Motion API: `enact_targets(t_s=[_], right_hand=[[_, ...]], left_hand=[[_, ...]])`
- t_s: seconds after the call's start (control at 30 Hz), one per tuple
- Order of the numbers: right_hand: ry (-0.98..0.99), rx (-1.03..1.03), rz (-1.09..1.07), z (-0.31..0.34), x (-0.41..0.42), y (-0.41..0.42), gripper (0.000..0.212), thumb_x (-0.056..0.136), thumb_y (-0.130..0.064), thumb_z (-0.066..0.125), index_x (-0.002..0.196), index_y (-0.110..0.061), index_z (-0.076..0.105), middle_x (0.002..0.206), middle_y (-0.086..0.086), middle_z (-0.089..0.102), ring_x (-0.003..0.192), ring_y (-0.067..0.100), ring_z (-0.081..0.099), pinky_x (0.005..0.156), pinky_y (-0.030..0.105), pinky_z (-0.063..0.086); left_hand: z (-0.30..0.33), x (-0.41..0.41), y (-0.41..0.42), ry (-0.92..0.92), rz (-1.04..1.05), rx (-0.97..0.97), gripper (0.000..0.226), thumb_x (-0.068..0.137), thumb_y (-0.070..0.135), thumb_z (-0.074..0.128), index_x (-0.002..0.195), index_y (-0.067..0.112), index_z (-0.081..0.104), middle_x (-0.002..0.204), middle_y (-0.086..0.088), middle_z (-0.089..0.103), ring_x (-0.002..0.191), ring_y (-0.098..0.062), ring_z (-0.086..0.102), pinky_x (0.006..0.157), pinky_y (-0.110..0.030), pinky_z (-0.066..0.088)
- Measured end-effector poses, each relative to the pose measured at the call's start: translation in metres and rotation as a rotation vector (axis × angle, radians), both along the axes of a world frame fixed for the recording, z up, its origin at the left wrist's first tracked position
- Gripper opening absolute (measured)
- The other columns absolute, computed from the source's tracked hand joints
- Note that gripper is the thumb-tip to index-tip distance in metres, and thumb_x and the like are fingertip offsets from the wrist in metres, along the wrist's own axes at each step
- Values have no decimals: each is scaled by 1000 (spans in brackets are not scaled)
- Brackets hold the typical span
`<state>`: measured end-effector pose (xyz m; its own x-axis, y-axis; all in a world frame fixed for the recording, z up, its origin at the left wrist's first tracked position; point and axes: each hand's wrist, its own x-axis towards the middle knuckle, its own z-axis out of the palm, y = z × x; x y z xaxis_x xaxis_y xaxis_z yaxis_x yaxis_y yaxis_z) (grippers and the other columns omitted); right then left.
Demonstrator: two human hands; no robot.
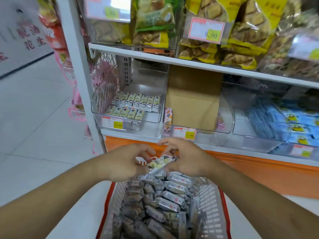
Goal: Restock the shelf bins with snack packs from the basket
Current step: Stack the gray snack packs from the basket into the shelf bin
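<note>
Your two hands meet just above the far end of the basket [222, 200], which sits low in front of you, its red rim framing a heap of silver packs [165, 204]. Your left hand [124, 163] and right hand [186, 159] both pinch one pack [161, 163] between curled fingers – left on its near-left end, right over its far-right end – and it hangs tilted, clear of the heap below. Straight ahead, the left bin [127, 107] on the lower shelf stands open at the top; two rows of matching packs [136, 104] fill its back and left, leaving bare floor at the front right corner and along the right wall. The shelf board [172, 60] above overhangs that bin, so the opening is a wide slot between the board's edge and the bin's front lip. Just right, the middle bin [226, 116] is mostly filled by a cardboard box [193, 99]. The right bin [259, 135] holds blue packs [283, 125]. To your left the floor [34, 118] lies open beside the white upright [77, 66]. The yellow tags on the left and middle bins read 15.80 – the tag [206, 30] on the upper shelf reads 9.90; the other print is too blurred to read.
</note>
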<state>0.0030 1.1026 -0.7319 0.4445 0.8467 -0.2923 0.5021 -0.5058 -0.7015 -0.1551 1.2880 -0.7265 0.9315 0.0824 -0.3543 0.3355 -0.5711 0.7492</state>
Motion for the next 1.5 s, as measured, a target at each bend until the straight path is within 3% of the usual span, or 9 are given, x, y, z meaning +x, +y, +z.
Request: enact_targets(t_s=[0.2, 0.37, 0.53, 0.67, 0.8, 0.9, 1.03, 1.2, 1.5], right_hand=[[216, 260, -173, 39, -1, -1, 67, 83, 1, 85, 134, -33, 59, 132, -2, 61, 102, 21, 75, 96, 48, 60], [674, 377, -329, 44, -7, 11, 31, 99, -6, 70, 127, 0, 58, 114, 28, 73, 92, 38, 76, 87, 49, 63], [569, 380, -373, 41, -6, 30, 21, 101, -7, 67, 119, 3, 64, 108, 27, 74, 82, 31, 70, 67, 41, 59], [531, 372, -392, 40, 0, 46, 20, 101, -12, 68, 118, -2, 67, 103, 18, 77, 81, 26, 70, 68, 41, 56], [482, 351, -370, 45, 10, 62, 22, 102, -16, 68, 122, -9, 66, 103, 10, 78, 82, 21, 73, 74, 40, 60], [43, 306, -330, 51, 27, 66, 41, 102, -26, 65, 142, -26, 56, 129, -11, 67, 108, 6, 68, 94, 34, 59], [-474, 272, -145, 57, 50, 68, 65, 103, -12, 54, 162, -30, 33, 162, -16, 36, 143, -7, 25, 105, -5, 8], [-412, 175, -68, 43, 61, 69, 71, 108, -15, 47, 167, -36, 15, 171, -20, 17, 138, -21, 5, 100, -10, -5], [-369, 220, -82, 34, 65, 67, 74, 105, -21, 54, 166, -38, 17, 169, -24, 19, 132, -32, 2, 102, -8, -3]], left_hand=[[36, -4, -14, -212, 133, -212, 62, 85, 24, 84, 133, 49, 53, 98, 8, 65, 84, -13, 72, 77, -39, 58], [34, 0, -10, -366, 256, -248, 79, 84, 19, 84, 141, 59, 47, 100, 7, 61, 80, -17, 71, 81, -38, 58], [40, 8, 6, -308, 188, -183, 93, 75, 17, 92, 140, 65, 46, 99, 19, 58, 75, -20, 72, 84, -44, 58], [46, 19, 20, -264, 179, -58, 98, 72, 23, 94, 139, 69, 41, 98, 25, 57, 74, -11, 71, 67, -29, 59], [50, 33, 35, -277, 186, 98, 99, 69, 29, 96, 143, 64, 40, 99, 25, 61, 75, -6, 73, 82, -34, 62], [56, 49, 55, -299, 253, 168, 94, 67, 36, 97, 141, 59, 44, 103, 17, 65, 77, -3, 73, 79, -32, 62], [56, 85, 96, -330, 234, 369, 98, 63, 56, 93, 147, 55, 42, 124, 16, 58, 97, -1, 65, 85, -27, 55], [29, 139, 124, -193, 65, 510, 103, 62, 63, 90, 152, 46, 42, 151, 1, 34, 142, -27, 32, 117, -44, 33], [-10, 166, 126, 17, -29, 689, 93, 65, 71, 83, 147, 52, 45, 156, 11, 17, 143, -30, 19, 119, -50, 27]])
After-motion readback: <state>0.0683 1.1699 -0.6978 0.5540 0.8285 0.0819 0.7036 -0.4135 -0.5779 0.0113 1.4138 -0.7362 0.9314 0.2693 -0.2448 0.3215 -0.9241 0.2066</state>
